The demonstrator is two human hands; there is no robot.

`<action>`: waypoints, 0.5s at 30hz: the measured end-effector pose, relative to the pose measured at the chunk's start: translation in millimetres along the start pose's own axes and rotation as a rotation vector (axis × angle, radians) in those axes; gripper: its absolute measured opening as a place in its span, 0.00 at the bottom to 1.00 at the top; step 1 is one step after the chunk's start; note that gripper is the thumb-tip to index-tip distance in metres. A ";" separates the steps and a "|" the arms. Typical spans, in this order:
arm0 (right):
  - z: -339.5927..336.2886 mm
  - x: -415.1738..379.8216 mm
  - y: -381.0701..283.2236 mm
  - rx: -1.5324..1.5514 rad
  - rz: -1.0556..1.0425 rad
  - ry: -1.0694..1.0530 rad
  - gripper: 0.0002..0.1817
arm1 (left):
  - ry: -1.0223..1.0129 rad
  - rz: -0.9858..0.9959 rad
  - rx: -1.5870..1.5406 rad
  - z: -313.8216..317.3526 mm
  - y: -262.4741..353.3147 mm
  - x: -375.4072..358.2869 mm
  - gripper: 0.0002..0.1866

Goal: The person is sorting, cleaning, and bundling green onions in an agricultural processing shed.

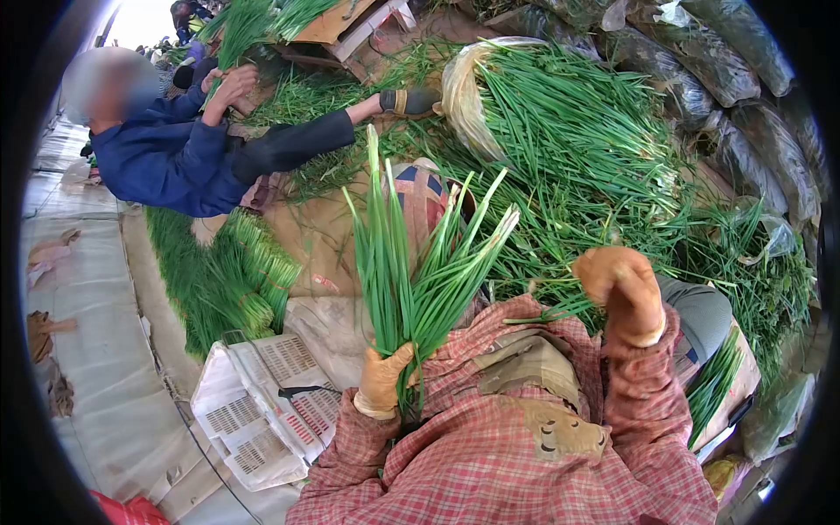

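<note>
Bunching step, by the look: gloved left hand (382,378) clamps a bunch of green onions (418,280) upright over the lap, right hand (623,289) fisted on a few stalks (560,308) w/ the loose pile (577,140) beyond; next calls for merging them.

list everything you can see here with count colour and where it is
bunch of green stalks: one, green, held upright at centre
loose greens pile: one large heap, green, upper right, partly in a clear plastic bag
tied bundles: several, green, on the ground at left centre
crate: one, white, lower left
scissors: one pair, dark, lying on the crate
dark sacks: several, grey-black, along the right edge
co-worker: one, blue top, upper left, handling greens
plaid sleeves: red check, bottom centre
left hand: tan glove, gripping the bunch's base
right hand: tan glove, raised over the loose greens, touching a few stalks
</note>
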State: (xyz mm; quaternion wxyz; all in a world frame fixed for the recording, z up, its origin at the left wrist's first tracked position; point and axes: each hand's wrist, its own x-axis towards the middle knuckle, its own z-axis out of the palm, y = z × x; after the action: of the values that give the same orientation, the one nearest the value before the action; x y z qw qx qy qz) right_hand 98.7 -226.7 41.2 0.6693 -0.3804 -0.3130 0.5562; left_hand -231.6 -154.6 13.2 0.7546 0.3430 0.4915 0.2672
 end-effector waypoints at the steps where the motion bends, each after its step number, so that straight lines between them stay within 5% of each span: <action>1: -3.5 4.2 1.8 -0.633 -0.130 0.066 0.14 | 0.009 -0.014 -0.001 4.2 3.3 -0.1 0.11; 3: -10.8 15.2 7.9 -1.902 -0.382 0.193 0.13 | 0.017 -0.019 0.041 13.8 11.0 -0.8 0.11; 5: 19.6 29.9 1.0 -1.609 -0.380 0.190 0.14 | 0.015 -0.011 0.070 15.3 8.6 0.0 0.11; 11: 59.2 65.3 46.7 -1.520 -0.300 -0.242 0.09 | 0.025 -0.003 0.125 7.7 7.4 -1.6 0.11; 15: 53.2 56.9 52.8 -1.564 -0.372 -0.145 0.07 | 0.017 -0.031 0.099 9.2 11.0 -1.8 0.12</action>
State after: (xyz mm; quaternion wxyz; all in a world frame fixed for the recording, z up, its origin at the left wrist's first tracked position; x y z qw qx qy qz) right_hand 37.7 -157.3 23.1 0.2691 -0.6432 -0.7124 0.0789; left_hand -224.5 -151.4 25.4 0.7366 0.3697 0.5158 0.2337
